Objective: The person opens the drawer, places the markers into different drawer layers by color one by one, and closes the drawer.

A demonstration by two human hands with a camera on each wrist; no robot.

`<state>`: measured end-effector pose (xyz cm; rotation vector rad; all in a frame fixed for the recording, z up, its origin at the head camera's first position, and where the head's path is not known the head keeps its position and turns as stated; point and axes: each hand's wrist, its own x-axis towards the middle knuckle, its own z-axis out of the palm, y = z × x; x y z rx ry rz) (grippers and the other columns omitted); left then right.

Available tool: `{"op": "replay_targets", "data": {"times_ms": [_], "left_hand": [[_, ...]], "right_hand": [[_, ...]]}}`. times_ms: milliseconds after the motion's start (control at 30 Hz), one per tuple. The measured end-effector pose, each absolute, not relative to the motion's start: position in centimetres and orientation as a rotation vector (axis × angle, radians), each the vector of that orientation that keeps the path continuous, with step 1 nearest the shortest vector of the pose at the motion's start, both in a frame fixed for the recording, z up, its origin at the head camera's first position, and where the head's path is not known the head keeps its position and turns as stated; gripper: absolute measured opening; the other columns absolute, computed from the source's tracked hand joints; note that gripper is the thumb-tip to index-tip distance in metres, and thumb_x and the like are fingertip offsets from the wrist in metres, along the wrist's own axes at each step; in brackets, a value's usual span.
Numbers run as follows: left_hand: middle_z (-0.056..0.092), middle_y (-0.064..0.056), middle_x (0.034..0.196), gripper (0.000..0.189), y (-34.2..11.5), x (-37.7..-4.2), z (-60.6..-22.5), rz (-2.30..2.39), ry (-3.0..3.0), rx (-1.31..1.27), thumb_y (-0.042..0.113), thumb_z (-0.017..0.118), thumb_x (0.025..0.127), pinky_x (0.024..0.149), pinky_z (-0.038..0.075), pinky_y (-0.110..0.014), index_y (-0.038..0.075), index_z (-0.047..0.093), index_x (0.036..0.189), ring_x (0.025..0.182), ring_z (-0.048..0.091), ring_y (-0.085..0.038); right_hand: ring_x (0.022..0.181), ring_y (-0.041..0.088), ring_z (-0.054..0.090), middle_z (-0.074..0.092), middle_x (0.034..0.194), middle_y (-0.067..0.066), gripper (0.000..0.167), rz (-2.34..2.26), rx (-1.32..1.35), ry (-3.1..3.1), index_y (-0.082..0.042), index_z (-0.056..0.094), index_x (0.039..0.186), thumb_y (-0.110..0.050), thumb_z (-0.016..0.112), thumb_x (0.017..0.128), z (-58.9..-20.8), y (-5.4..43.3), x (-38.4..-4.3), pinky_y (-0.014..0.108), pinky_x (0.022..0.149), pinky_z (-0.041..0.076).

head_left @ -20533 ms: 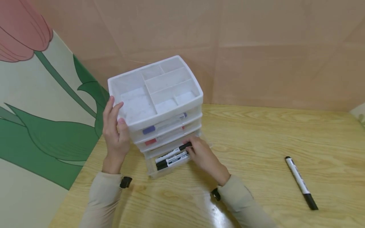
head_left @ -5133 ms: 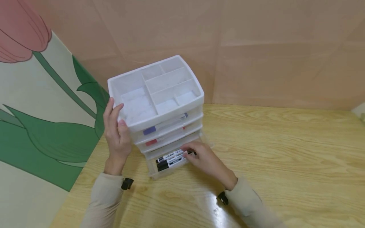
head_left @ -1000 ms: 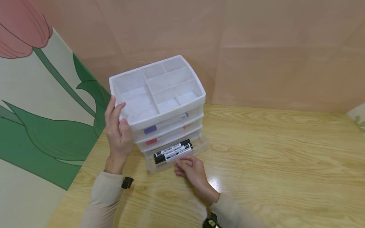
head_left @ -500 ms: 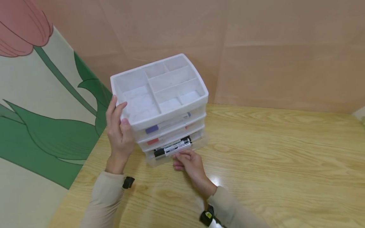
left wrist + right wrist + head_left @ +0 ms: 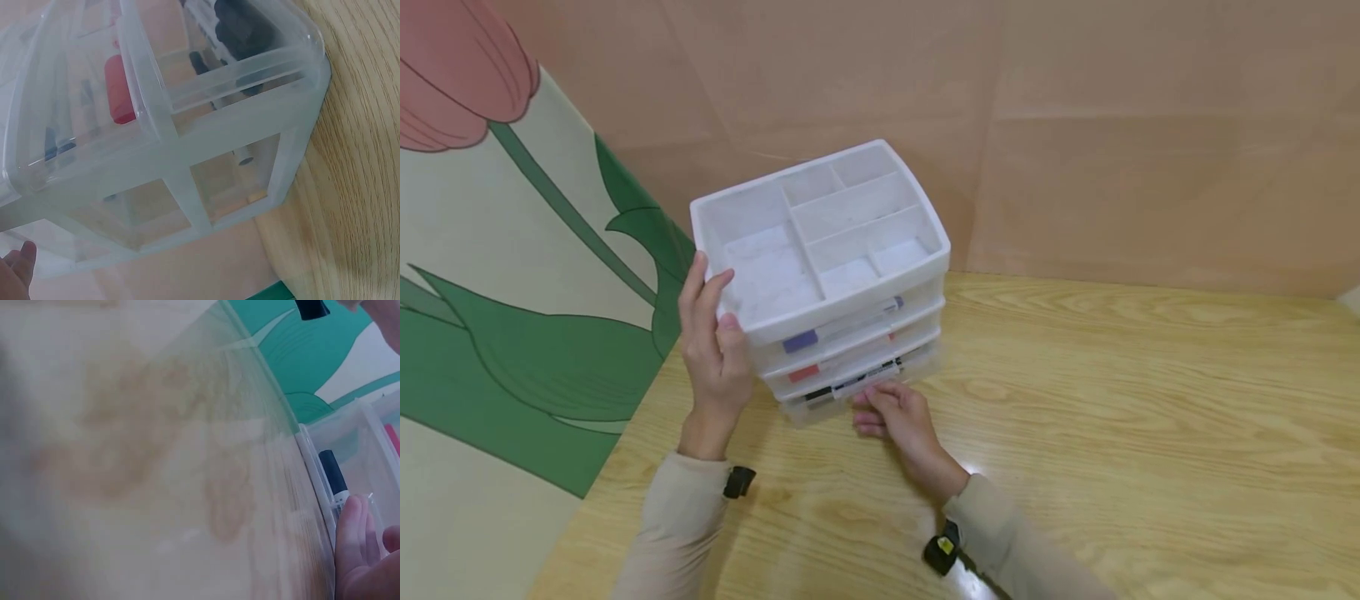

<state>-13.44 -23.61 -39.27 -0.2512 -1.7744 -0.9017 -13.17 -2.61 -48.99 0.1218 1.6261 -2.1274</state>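
Observation:
A white plastic drawer organizer point(image 5: 850, 307) stands on the table, its top tray split into compartments. My left hand point(image 5: 711, 358) grips its front left corner, a finger over the rim and the thumb at the front. Below, my right hand point(image 5: 910, 425) pinches the front edge of the clear bottom drawer point(image 5: 812, 413), which sticks out a little. Several black-and-white markers point(image 5: 867, 379) lie inside, partly hidden by the drawer above; one black cap point(image 5: 333, 472) shows in the right wrist view. A blue-purple-capped marker point(image 5: 801, 341) and a red-capped marker point(image 5: 803, 373) show through the two upper drawers.
The wood-grain table point(image 5: 1120, 417) extends right of the organizer. Behind it hangs a peach-coloured backdrop point(image 5: 1120, 142), close to the organizer's back. A panel with a painted tulip point(image 5: 460, 75) stands along the left side.
The marker that lay on the table at right is gone from there. The bottom drawer, its black markers inside, has slid inward with my right hand at its front; my left hand stays put.

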Motion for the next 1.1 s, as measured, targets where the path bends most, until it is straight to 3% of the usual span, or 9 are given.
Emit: {"op": "replay_targets", "data": {"times_ms": [633, 1100], "left_hand": [[0.048, -0.022, 0.147, 0.06, -23.5, -13.4, -39.3, -0.896, -1.785, -0.247, 0.047, 0.038, 0.101, 0.105, 0.046, -0.035, -0.005, 0.06, 0.121, 0.135, 0.048, -0.033], [0.049, -0.022, 0.146, 0.061, -23.5, -13.2, -39.1, -0.883, -1.787, -0.244, 0.047, 0.039, 0.102, 0.111, 0.041, -0.041, -0.006, 0.06, 0.121, 0.137, 0.047, -0.035]], "right_hand": [[0.076, 0.012, 0.072, 0.068, 0.117, 0.027, 0.03, -2.07, 0.075, 1.577, 0.008, 0.057, 0.119, -0.015, 0.048, 0.103, -49.3, -2.6, -14.8, 0.031, 0.077, 0.06], [0.081, 0.015, 0.073, 0.063, 0.123, 0.031, 0.036, -2.043, 0.043, 1.583, 0.009, 0.055, 0.126, -0.017, 0.048, 0.103, -49.2, -2.1, -14.8, 0.031, 0.08, 0.06]]}}
